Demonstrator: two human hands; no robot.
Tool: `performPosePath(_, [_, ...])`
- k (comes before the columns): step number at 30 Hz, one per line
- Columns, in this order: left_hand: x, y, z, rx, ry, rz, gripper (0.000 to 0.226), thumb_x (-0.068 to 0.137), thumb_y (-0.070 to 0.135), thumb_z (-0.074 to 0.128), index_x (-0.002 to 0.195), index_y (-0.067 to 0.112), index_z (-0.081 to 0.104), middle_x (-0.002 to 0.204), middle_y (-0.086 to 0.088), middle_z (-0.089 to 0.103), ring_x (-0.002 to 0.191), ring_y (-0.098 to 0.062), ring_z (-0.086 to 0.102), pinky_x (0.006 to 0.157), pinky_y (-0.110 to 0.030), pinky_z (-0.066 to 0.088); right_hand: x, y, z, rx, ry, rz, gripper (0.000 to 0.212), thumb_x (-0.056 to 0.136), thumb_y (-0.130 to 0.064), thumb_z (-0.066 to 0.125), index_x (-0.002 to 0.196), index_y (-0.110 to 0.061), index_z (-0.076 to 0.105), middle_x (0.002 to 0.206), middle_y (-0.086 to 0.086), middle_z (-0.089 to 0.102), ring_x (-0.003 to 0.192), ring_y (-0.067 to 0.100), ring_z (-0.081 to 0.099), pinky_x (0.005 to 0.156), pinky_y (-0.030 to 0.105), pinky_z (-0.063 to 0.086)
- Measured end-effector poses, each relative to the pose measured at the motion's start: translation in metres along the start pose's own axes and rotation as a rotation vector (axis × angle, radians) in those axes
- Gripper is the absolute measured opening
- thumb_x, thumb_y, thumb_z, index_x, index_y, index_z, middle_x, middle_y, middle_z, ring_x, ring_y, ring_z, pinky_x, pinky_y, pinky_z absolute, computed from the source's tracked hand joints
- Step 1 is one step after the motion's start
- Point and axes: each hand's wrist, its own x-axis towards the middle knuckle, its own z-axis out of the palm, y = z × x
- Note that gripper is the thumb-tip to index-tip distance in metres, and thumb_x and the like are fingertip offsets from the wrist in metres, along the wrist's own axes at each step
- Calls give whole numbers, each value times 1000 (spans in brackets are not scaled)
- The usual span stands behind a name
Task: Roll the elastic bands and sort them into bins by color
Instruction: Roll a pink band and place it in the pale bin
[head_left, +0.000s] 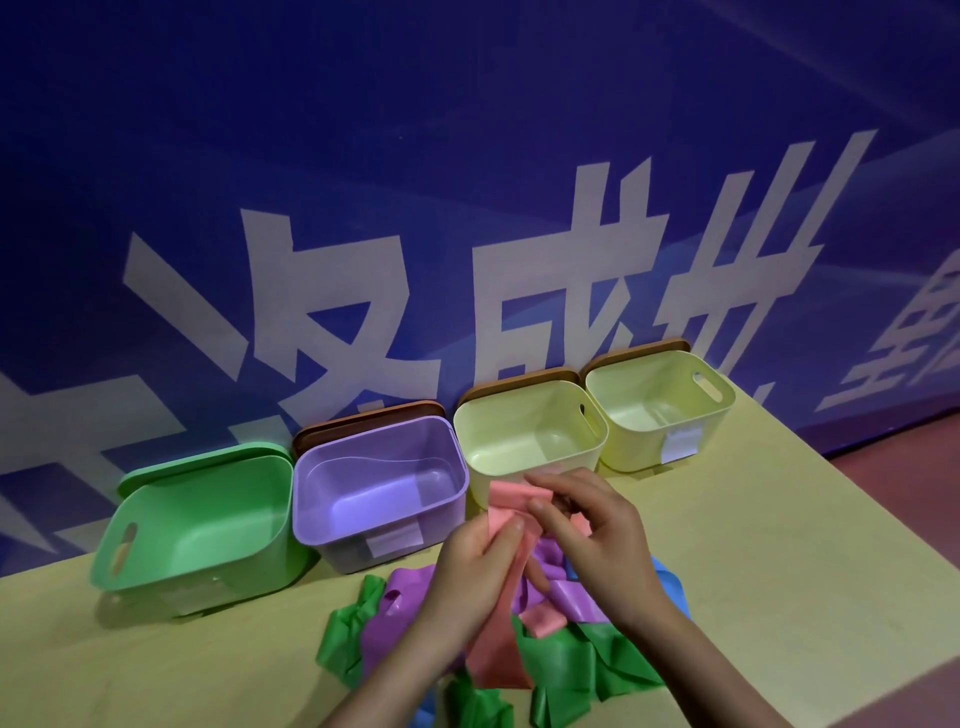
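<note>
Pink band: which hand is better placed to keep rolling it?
Probably the right hand: its fingers curl over the top end of the pink band, where a roll would start. The left hand pinches it lower, steadying the hanging length.

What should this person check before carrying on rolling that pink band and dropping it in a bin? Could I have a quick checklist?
1. Both hands hold the band: ok. The left hand and the right hand pinch the pink band at its top end.
2. Roll started: cannot tell; the fingers hide it.
3. Tail free: not ok. The band's lower part trails down into the pile of bands on the table.
4. Bins open: ok. The green bin, purple bin and two yellow bins appear empty.
5. Matching bin: not ok. No pink bin shows.
</note>
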Motion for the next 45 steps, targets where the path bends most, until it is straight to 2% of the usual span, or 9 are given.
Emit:
performPosePath(11, [5, -4, -11, -254, -47, -156, 41, 93, 12, 46, 59, 11, 69, 57, -15, 62, 45, -18, 45, 45, -24, 36, 9, 10, -13, -402, -262, -480, 34, 101, -28, 41, 112, -13, 69, 88, 6, 58, 80, 12, 53, 72, 13, 39])
performPosePath(15, [4, -3, -15, -385, -158, -195, 48, 92, 23, 34, 66, 8, 72, 63, -18, 63, 49, -17, 53, 53, -28, 38, 12, 14, -20, -422, -335, -510, 28, 92, -15, 51, 113, -13, 69, 89, 7, 58, 80, 17, 56, 70, 18, 42])
performPosePath(21, [17, -11, -13, -357, 13, -159, 39, 79, 37, 64, 98, 4, 70, 94, -37, 64, 85, -36, 62, 84, -44, 45, 7, 10, -18, -44, -335, -117, 37, 83, -17, 48, 109, -24, 73, 97, -7, 56, 94, 9, 57, 81, 17, 43])
performPosePath(24, [20, -13, -12, -204, -13, -127, 31, 96, 29, 50, 107, 4, 65, 99, -33, 66, 95, -44, 64, 93, -56, 48, 5, 9, -14, 129, -210, 106, 29, 84, -35, 54, 108, -34, 71, 97, -5, 61, 92, 12, 60, 82, 23, 47])
performPosePath(28, [21, -13, -10, -12, -33, -43, 28, 100, 20, 41, 108, 8, 66, 93, -7, 71, 77, -3, 67, 72, -18, 52, 4, 7, -9, 133, -227, 264, 19, 81, -33, 66, 100, -32, 70, 96, -5, 68, 87, 4, 61, 80, 20, 48])
performPosePath(33, [19, -11, -6, 25, -61, -3, 26, 100, 18, 42, 103, 9, 66, 90, -10, 72, 79, -11, 68, 74, -24, 52, 2, 7, -8, 138, -148, 262, 8, 84, -8, 69, 82, -15, 74, 83, 3, 66, 79, 17, 62, 72, 33, 49])
performPosePath(38, [21, -10, -7, 102, -32, 41, 37, 93, 43, 49, 94, 13, 71, 89, -16, 72, 84, -28, 69, 78, -37, 52, 2, 5, -9, 199, -118, 295, 16, 84, -3, 69, 75, -17, 71, 70, 1, 64, 67, 8, 56, 64, 22, 44])
performPosePath(41, [19, -10, -10, 144, -50, 65, 32, 91, 43, 47, 98, 23, 71, 94, -7, 74, 92, -25, 68, 83, -39, 52, 4, 7, -13, 174, -180, 289, 9, 84, -14, 70, 75, -14, 69, 65, 0, 59, 62, 7, 49, 60, 23, 40])
performPosePath(45, [19, -7, -15, 103, -114, 94, 39, 86, 50, 51, 107, 24, 71, 103, -3, 73, 102, -25, 65, 90, -44, 50, 6, 7, -14, 107, -255, 252, 35, 75, -46, 61, 77, -11, 65, 66, 2, 57, 64, 11, 48, 61, 30, 39])
